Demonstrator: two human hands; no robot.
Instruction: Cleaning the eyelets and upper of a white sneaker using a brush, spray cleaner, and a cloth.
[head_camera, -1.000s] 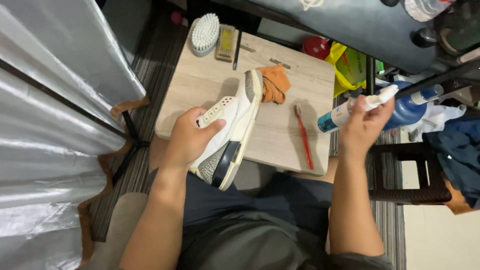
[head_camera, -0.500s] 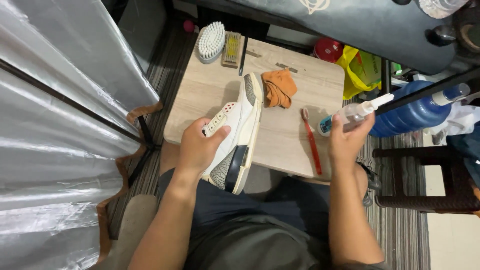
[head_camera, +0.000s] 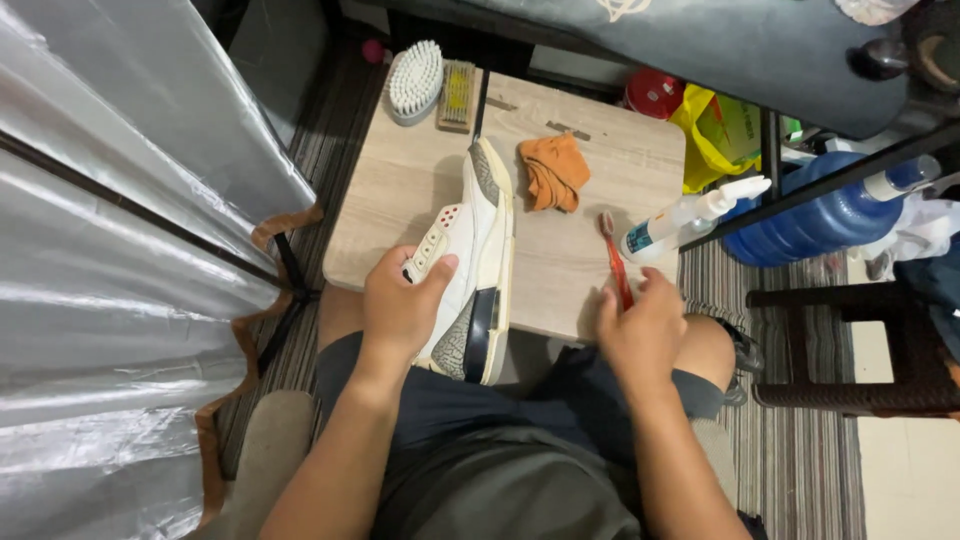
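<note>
Sneaker, light and stiff-soled, sits clamped in your left hand; right hand, fingers closing, touches the slim red toothbrush handle.

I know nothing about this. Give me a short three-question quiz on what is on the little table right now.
1. True or false: the left hand grips the white sneaker.
2. The right hand rests on which thing: (a) the red toothbrush, (b) the orange cloth, (c) the white scrub brush?
3. Fill in: the spray bottle lies at the table's ___ edge in the picture.

Key: 1 true; 2 a; 3 right.
</note>
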